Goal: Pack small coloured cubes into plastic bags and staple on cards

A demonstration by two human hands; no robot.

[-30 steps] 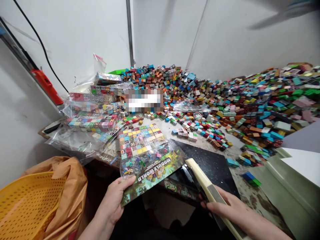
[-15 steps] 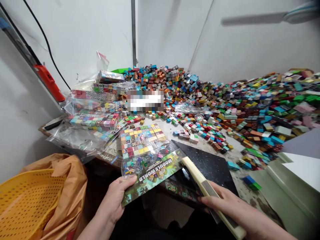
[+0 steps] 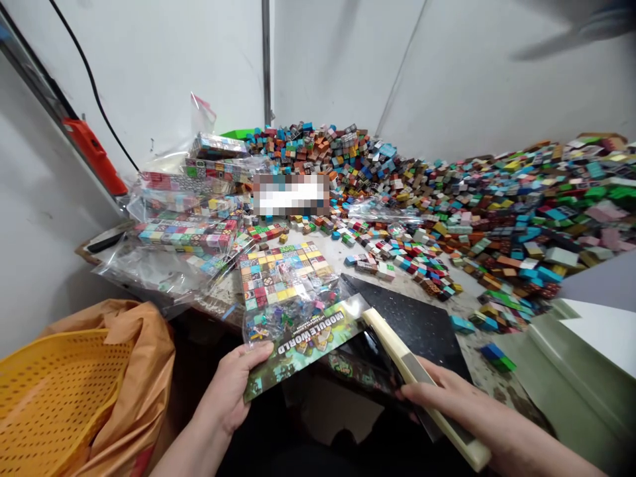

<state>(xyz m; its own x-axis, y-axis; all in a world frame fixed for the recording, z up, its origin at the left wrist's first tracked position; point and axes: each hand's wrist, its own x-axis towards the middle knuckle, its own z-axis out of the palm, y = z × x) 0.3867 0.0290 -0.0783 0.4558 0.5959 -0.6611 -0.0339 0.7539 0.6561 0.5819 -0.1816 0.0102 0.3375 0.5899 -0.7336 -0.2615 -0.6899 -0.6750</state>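
Observation:
My left hand (image 3: 235,381) pinches the left end of a green printed header card (image 3: 303,351) lettered MODULE WORLD, thumb on top. A clear bag of small patterned blocks (image 3: 278,275) and little colourful pieces (image 3: 285,318) lies against the card's far side. The fingers of my right hand (image 3: 450,394) are wrapped round a long cream stapler (image 3: 392,341). Its front end meets the card's right end; whether its jaws are closed on the card I cannot tell. Beneath it shows a dark printed item (image 3: 348,368), partly hidden.
A large heap of loose blocks (image 3: 447,192) spreads along the back and right. Filled clear bags (image 3: 186,232) are stacked at left. A black board (image 3: 422,318) lies near the stapler. At lower left stands a yellow basket (image 3: 59,384); a fan (image 3: 601,26) is at upper right.
The card's left end and my left hand have risen slightly. The stapler stays at the card's right end, almost unmoved. The fan blade has turned.

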